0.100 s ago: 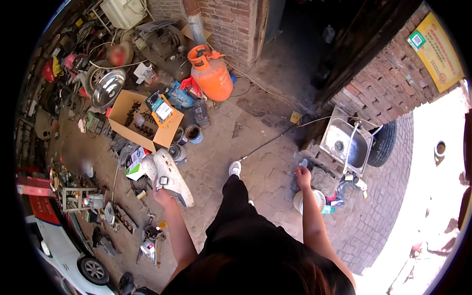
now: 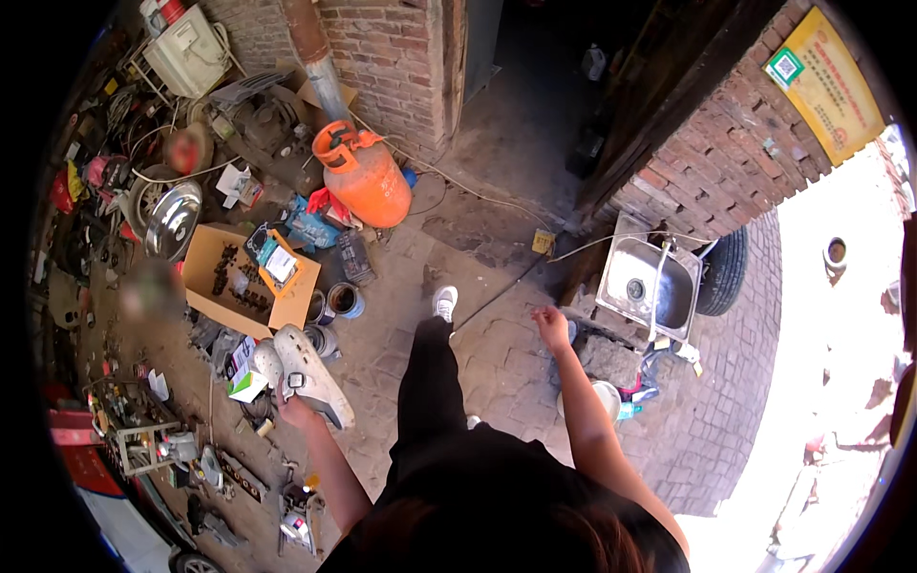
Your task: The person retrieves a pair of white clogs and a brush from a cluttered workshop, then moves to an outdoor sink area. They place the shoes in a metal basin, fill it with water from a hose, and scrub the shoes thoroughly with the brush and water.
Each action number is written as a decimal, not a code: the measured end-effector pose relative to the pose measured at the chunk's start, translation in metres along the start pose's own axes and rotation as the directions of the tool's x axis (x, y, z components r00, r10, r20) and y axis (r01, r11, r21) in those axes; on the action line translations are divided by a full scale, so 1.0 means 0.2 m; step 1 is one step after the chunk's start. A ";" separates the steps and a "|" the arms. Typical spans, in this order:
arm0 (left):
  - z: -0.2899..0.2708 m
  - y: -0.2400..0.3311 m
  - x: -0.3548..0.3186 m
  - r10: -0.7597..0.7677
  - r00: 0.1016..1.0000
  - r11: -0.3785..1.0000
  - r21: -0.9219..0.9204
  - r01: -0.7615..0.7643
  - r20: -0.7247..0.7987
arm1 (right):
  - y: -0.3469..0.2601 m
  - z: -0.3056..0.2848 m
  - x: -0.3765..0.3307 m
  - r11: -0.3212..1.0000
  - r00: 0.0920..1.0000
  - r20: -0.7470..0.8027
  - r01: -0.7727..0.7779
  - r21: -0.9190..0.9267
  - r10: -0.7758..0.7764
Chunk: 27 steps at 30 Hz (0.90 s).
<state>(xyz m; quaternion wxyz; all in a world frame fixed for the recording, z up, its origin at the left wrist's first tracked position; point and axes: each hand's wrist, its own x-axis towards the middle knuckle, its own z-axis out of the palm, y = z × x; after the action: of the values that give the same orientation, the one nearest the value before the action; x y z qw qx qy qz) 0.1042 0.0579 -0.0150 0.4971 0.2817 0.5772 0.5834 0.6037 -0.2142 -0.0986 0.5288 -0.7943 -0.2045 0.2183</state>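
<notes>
A pair of off-white clogs, holed on top and scuffed, hangs from my left hand at the left. The fingers are closed on them and partly hidden behind the clogs. Below the clogs lies the cluttered ground. My right hand is held out in front on the right, its fingers loosely bent and a little apart, with nothing visible in it. Nearest to it are the stone block and the metal sink, which it does not touch. My foot in a white shoe is on the paving ahead.
At the left stand an open cardboard box of dark parts, paint cans and an orange gas cylinder. A hose crosses the ground ahead. A tyre and a white bucket are at the right. A dark doorway opens ahead.
The surroundings have shifted left in view, the far ones also downward. My right hand has swung left and slightly forward. The clogs stay in my left hand.
</notes>
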 end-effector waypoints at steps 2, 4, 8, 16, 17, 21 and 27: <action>0.28 -0.09 0.28 -0.047 0.999 0.989 0.139 0.048 -0.010 | -0.01 0.14 0.30 0.999 0.999 0.037 0.040 -0.026 -0.039; 0.56 -0.25 0.68 0.041 0.999 0.944 0.328 -0.039 0.001 | -0.06 0.27 0.57 0.999 0.999 0.007 0.052 -0.016 -0.052; 1.59 -0.41 0.94 -0.071 0.991 0.932 0.360 0.026 0.115 | 0.18 0.15 0.77 0.834 0.945 -0.178 -0.326 -0.445 0.274; 3.62 -0.48 0.71 -0.197 0.739 0.956 0.294 -0.002 0.644 | 0.13 -0.05 1.10 0.721 0.635 -0.515 -0.691 -0.047 0.575; 3.82 -0.53 0.74 -0.162 0.676 0.971 0.237 -0.020 0.719 | 0.10 -0.01 1.20 0.701 0.650 -0.523 -0.701 -0.133 0.551; 4.63 -0.72 0.56 -0.114 0.540 0.959 0.234 -0.160 0.834 | 0.16 -0.13 1.66 0.507 0.639 -0.471 -0.769 -0.389 0.608; 5.78 -0.92 0.40 -0.134 0.481 0.933 0.274 -0.235 0.867 | 0.16 -0.45 2.78 0.486 0.759 -0.418 -0.645 -0.590 0.500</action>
<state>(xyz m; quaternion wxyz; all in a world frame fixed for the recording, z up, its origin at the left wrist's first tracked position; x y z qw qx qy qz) 1.1678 0.5556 -0.0081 0.6432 0.6411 0.3299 0.2578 1.1148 0.0163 -0.1690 0.0964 -0.9712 0.0571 0.2102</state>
